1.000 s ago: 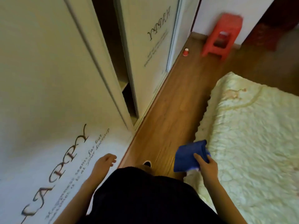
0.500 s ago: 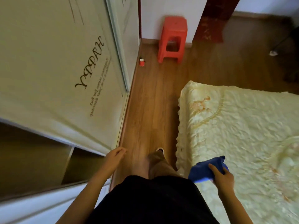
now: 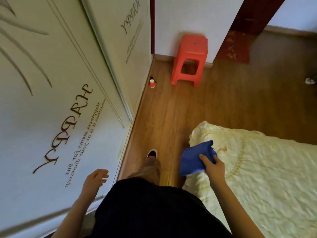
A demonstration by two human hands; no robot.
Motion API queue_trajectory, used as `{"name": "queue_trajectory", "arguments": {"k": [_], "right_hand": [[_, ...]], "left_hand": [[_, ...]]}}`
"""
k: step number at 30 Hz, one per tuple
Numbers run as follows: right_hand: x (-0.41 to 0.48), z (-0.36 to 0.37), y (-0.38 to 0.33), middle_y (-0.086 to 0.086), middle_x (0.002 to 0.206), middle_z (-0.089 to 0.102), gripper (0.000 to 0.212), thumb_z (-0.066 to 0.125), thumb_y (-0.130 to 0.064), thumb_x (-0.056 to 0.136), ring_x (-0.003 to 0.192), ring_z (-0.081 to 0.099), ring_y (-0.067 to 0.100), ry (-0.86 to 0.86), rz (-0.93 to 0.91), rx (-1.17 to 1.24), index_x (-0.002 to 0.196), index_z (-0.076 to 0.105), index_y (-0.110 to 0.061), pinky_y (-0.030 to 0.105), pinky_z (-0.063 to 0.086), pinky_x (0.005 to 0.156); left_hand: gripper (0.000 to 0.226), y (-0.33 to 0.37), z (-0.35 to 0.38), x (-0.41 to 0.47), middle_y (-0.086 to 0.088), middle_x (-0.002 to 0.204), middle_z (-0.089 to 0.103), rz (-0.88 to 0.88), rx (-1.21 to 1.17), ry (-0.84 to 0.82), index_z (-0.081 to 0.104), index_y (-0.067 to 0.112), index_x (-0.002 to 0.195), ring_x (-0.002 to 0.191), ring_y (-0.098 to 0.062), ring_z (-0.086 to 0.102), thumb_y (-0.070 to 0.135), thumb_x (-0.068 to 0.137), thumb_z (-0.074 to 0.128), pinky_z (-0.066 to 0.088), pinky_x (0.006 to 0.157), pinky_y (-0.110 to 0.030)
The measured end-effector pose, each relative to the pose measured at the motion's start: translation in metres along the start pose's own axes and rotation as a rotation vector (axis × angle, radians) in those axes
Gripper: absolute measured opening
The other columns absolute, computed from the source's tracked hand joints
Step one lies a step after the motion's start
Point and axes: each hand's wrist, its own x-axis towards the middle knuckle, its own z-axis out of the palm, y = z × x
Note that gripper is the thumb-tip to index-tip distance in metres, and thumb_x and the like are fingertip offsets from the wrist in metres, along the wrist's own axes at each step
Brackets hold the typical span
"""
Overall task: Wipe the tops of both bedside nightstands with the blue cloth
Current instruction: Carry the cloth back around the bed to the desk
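Note:
My right hand (image 3: 213, 166) grips the folded blue cloth (image 3: 194, 158) at waist height, just over the near corner of the bed (image 3: 257, 169). My left hand (image 3: 95, 179) hangs free beside the wardrobe door, fingers loosely spread and holding nothing. No nightstand is in view. One of my feet in a slipper (image 3: 151, 154) steps forward on the wooden floor between wardrobe and bed.
A white wardrobe (image 3: 60, 109) with lettered sliding doors runs along the left. A narrow strip of wooden floor (image 3: 171, 109) lies between it and the cream quilted bed. Ahead stand a red plastic stool (image 3: 190, 59) against the wall and a small red cup (image 3: 152, 83). A doorway opens at the upper right.
I have walked forward along the wardrobe; its open gap has passed out of view and the stool is nearer. The cloth stays in my right hand, now past the bed's corner.

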Motion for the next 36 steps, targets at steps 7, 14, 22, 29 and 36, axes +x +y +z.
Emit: {"name": "queue_trajectory", "arguments": {"k": [7, 14, 22, 29, 36], "right_hand": [[0.129, 0.051, -0.103, 0.007, 0.087, 0.071, 0.007, 0.073, -0.016, 0.084, 0.084, 0.067, 0.030, 0.047, -0.026, 0.037, 0.086, 0.066, -0.019, 0.043, 0.055, 0.075], [0.218, 0.047, -0.192, 0.015, 0.099, 0.070, 0.018, 0.073, -0.016, 0.084, 0.095, 0.066, 0.036, 0.258, 0.065, 0.148, 0.101, 0.064, -0.015, 0.054, 0.054, 0.088], [0.319, 0.018, -0.227, 0.026, 0.109, 0.067, 0.020, 0.070, -0.015, 0.086, 0.098, 0.063, 0.043, 0.459, 0.238, 0.226, 0.102, 0.063, -0.007, 0.055, 0.052, 0.088], [0.445, -0.004, -0.290, 0.020, 0.118, 0.062, 0.049, 0.069, -0.022, 0.087, 0.106, 0.059, 0.038, 0.508, 0.333, 0.319, 0.129, 0.057, 0.000, 0.046, 0.047, 0.089], [0.554, -0.031, -0.391, 0.012, 0.104, 0.065, 0.031, 0.069, -0.022, 0.088, 0.091, 0.062, 0.028, 0.484, 0.255, 0.291, 0.114, 0.061, -0.007, 0.044, 0.050, 0.084]], "left_hand": [[0.024, 0.148, 0.032, 0.137, -0.012, 0.093, 0.071, 0.071, 0.101, -0.077, 0.067, 0.015, 0.088, 0.085, -0.030, 0.065, 0.016, 0.097, 0.045, 0.047, 0.074, -0.035], [0.022, 0.367, 0.087, 0.250, -0.012, 0.093, 0.071, 0.229, 0.102, -0.195, 0.069, 0.014, 0.090, 0.087, -0.028, 0.066, 0.021, 0.097, 0.049, 0.048, 0.078, -0.035], [0.024, 0.519, 0.207, 0.324, -0.003, 0.105, 0.069, 0.388, 0.298, -0.458, 0.067, 0.015, 0.107, 0.101, -0.018, 0.065, 0.024, 0.100, 0.046, 0.051, 0.094, -0.036], [0.019, 0.633, 0.305, 0.390, 0.002, 0.100, 0.069, 0.397, 0.410, -0.509, 0.065, 0.025, 0.096, 0.098, -0.015, 0.063, 0.023, 0.099, 0.047, 0.049, 0.092, -0.033], [0.021, 0.747, 0.374, 0.469, -0.010, 0.102, 0.071, 0.414, 0.429, -0.440, 0.069, 0.010, 0.101, 0.096, -0.028, 0.066, 0.020, 0.096, 0.053, 0.049, 0.093, -0.042]]}}
